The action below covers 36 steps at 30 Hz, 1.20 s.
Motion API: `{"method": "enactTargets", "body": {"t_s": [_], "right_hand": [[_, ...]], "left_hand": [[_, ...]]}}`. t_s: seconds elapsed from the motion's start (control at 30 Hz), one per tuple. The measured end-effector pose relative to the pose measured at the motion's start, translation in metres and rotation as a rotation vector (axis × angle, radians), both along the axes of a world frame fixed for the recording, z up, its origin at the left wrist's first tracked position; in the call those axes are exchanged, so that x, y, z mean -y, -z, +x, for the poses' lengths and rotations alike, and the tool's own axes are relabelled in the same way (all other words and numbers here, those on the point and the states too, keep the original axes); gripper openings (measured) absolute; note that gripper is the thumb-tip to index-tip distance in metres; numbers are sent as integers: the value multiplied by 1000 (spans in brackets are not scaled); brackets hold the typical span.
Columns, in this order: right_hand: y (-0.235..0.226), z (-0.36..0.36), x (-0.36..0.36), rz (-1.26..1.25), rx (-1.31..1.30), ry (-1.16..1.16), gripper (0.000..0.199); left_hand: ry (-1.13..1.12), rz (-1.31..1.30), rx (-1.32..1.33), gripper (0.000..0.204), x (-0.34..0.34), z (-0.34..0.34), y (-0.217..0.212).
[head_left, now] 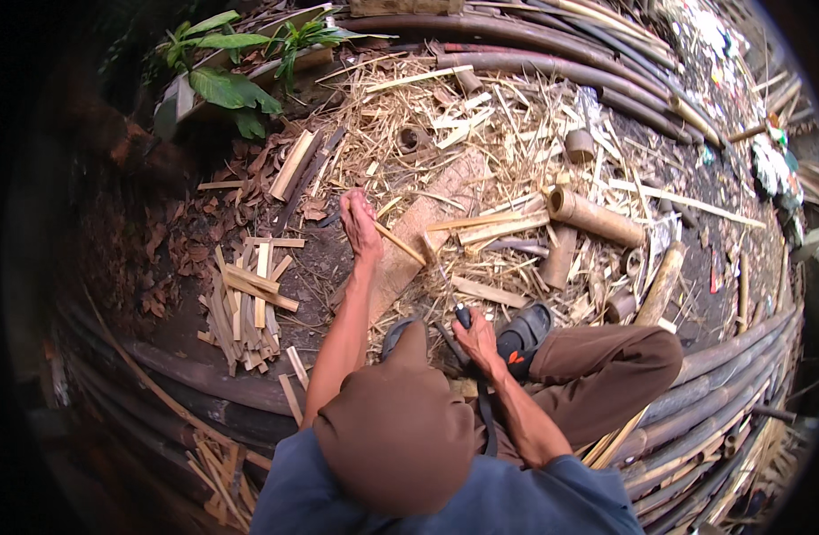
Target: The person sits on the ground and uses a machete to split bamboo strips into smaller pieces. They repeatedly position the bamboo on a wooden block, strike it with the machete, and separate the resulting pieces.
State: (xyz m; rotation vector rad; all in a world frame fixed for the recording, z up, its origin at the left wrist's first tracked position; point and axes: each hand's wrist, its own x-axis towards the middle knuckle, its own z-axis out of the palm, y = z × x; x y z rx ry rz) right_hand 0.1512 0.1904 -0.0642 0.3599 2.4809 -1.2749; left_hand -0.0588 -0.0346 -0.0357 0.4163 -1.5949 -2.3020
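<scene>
My left hand (361, 230), reaching forward, is closed around one end of a narrow bamboo strip (401, 244). The strip slants down to the right, above a flat brown board (398, 278). Nearer my body, my right hand (479, 340) grips a knife (464, 316) by its black handle. Its thin blade points forward toward the strip's far end; whether they touch I cannot tell. Left of my left arm lies a loose pile of short split bamboo pieces (249, 303).
Shavings (507, 116) cover the ground ahead. Cut bamboo tubes (597, 218) lie to the right, near my sandalled foot (527, 326). Long dark poles (552, 62) border the far side, and more poles (721, 379) run behind me. A leafy plant (227, 85) stands far left.
</scene>
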Motion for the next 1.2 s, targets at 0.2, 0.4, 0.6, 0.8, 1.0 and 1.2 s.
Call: {"method": "enactTargets", "body": {"t_s": [0.2,0.4,0.6,0.8,1.0,1.2], "right_hand": [[-40,-12,30,-137,-88,-1,47],[-71,-5,51,-292,39,-106,52],[-22,3,38,-134,120,-49,54],[12,14,26,-107,37,56,48],[10,19,21,-105,118,18,54],[13,6,12,-98,78,218,65]], "left_hand": [[-58,-797,-151,46,11,63,-11],[77,-498,229,19,6,119,-37],[-13,-250,73,15,13,129,-9],[101,-554,6,31,-1,125,-31],[26,-646,-74,29,10,127,2],[150,-364,-29,19,-18,106,-49]]}}
